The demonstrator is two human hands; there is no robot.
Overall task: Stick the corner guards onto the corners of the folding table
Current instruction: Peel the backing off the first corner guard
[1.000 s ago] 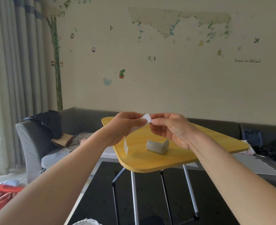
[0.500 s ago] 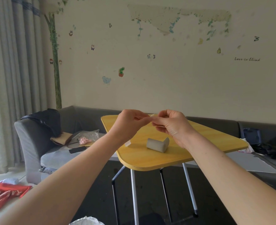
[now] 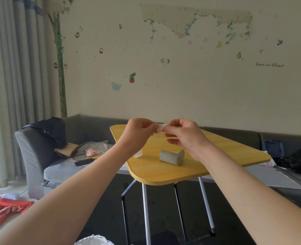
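Observation:
A yellow folding table (image 3: 164, 172) on white metal legs stands in front of me. A grey L-shaped corner guard (image 3: 171, 157) lies on its top near the middle. Above the table my left hand (image 3: 140, 132) and my right hand (image 3: 183, 134) meet, and both pinch a small whitish piece of tape or backing paper (image 3: 161, 128) between their fingertips. A white strip (image 3: 138, 153) shows below my left wrist; whether it hangs from the pinched piece or lies on the table, I cannot tell.
A grey sofa (image 3: 33, 152) runs behind the table, with a black bag (image 3: 49, 129), a plastic bag and a phone (image 3: 83, 162) on its left part and dark items on its right. Red cloth (image 3: 3, 211) lies on the floor at left.
Both hands have risen a little and drawn closer together. The white piece, plainly visible a second ago, is mostly hidden between the fingertips.

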